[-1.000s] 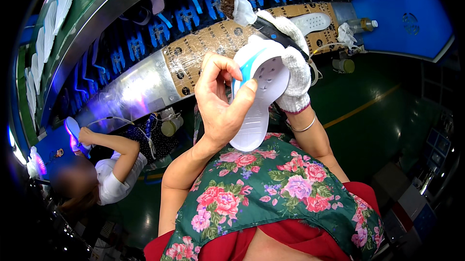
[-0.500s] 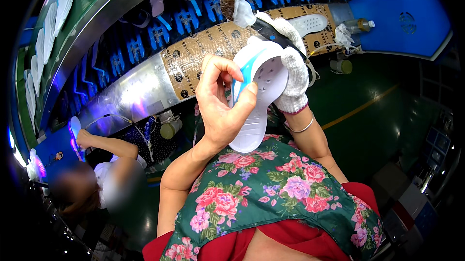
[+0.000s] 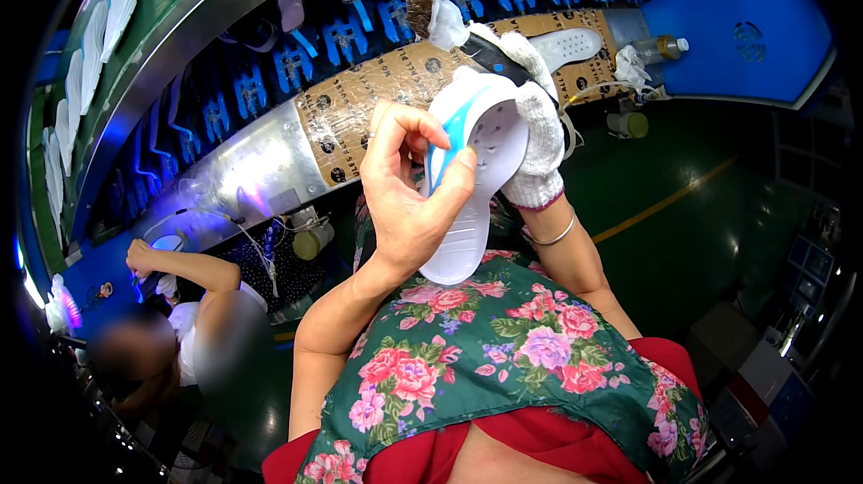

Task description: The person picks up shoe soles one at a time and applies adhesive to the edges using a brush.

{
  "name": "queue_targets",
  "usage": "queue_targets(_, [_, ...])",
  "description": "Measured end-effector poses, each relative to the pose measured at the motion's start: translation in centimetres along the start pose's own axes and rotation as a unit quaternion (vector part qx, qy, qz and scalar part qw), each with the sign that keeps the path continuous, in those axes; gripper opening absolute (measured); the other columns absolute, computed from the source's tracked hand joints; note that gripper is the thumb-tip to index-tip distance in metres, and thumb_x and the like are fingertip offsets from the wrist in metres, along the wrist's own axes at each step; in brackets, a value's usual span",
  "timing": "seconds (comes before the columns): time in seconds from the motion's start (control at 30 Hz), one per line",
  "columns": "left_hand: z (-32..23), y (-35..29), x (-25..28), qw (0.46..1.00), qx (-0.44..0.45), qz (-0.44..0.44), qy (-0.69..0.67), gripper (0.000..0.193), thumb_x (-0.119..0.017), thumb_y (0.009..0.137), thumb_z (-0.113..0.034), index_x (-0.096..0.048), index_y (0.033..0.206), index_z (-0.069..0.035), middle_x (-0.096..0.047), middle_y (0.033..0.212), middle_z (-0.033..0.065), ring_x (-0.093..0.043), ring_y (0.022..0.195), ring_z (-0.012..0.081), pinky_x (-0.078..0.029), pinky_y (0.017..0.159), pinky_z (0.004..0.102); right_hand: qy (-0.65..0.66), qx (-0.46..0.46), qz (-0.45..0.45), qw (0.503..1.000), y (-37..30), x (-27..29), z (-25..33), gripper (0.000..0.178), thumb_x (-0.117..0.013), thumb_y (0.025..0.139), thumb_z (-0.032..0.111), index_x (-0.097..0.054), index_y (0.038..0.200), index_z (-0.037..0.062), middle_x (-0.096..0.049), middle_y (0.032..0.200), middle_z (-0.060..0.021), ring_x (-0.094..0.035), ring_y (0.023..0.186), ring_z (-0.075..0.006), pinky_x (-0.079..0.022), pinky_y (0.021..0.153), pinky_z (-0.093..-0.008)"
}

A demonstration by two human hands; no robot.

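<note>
A white shoe sole (image 3: 463,237) with a perforated forefoot and a ribbed heel is held up in front of my apron, tilted. My bare left hand (image 3: 400,192) pinches the blue strip (image 3: 463,122) along the sole's left edge between thumb and curled fingers. My right hand (image 3: 538,129), in a white knitted glove, grips the sole's right side. That same hand also keeps hold of a brush (image 3: 420,9) with brown bristles, a whitish wrap and a dark handle; its bristles point up and left. The right fingers behind the sole are hidden.
Beyond my hands runs a metal ledge (image 3: 279,147) covered partly with printed cardboard (image 3: 346,129). Another white sole (image 3: 564,48) lies there, near a bottle (image 3: 663,48). Blue racks (image 3: 295,66) line the back. At left sits a co-worker, whose arm (image 3: 198,268) is bent.
Both my hands, the sole and the brush have shifted very slightly left, with the grips unchanged. The co-worker's hand has moved a little, and the piece in it is turned differently.
</note>
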State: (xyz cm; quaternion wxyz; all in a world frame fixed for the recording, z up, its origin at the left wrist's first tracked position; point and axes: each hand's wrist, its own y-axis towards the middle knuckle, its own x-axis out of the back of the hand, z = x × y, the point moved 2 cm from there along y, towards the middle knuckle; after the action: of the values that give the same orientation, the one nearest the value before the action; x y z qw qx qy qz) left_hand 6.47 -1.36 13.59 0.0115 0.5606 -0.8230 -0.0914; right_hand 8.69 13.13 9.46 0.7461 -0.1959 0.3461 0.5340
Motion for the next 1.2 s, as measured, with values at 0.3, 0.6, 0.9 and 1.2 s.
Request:
queue_targets(0.3, [1.8,-1.3,1.1,0.967,0.153,0.026,-0.203,0.050,-0.073,0.083,-0.022,-0.049,0.122,-0.002,-0.052,0.108,0.0064,-0.049,0.097,0.0134,-0.040,0.091,0.0278,0.024,0.004,-0.019,1.000,-0.1,0.8,0.3,0.048,-0.060,0.096,0.022,-0.046,0.139,0.0044,-0.056,0.136,-0.0183,-0.063,0.115,-0.0297,-0.054,0.097,-0.0409])
queue_targets(0.6, [7.5,-7.2,2.1,0.900,0.329,0.188,-0.213,0.079,-0.068,0.092,-0.046,-0.039,0.148,0.002,-0.053,0.139,0.0101,-0.051,0.122,0.0176,-0.038,0.106,0.0333,-0.046,0.029,-0.084,0.995,0.8,2.7,1.1,0.037,-0.052,0.101,0.022,-0.056,0.132,0.0006,-0.063,0.126,-0.0140,-0.064,0.110,-0.0207,-0.051,0.097,-0.0331])
queue_targets(0.9, [6.8,-1.0,4.7,0.914,0.271,0.058,-0.295,0.070,-0.052,0.098,-0.052,-0.040,0.144,-0.001,-0.058,0.134,0.0144,-0.061,0.119,0.0242,-0.052,0.100,0.0396,-0.042,0.042,-0.191,0.980,1.6,10.5,0.7,0.035,-0.050,0.104,0.023,-0.062,0.122,-0.0043,-0.066,0.112,-0.0101,-0.062,0.100,-0.0190,-0.051,0.085,-0.0321])
queue_targets(1.2, [-4.1,20.1,5.7,0.951,0.049,-0.008,-0.306,0.054,-0.042,0.105,-0.042,-0.040,0.144,-0.004,-0.054,0.138,0.0152,-0.055,0.127,0.0266,-0.050,0.103,0.0430,-0.090,0.031,-0.223,0.970,-3.0,10.5,-1.6,0.029,-0.057,0.098,0.010,-0.061,0.121,-0.0084,-0.066,0.112,-0.0164,-0.066,0.090,-0.0206,-0.055,0.077,-0.0306])
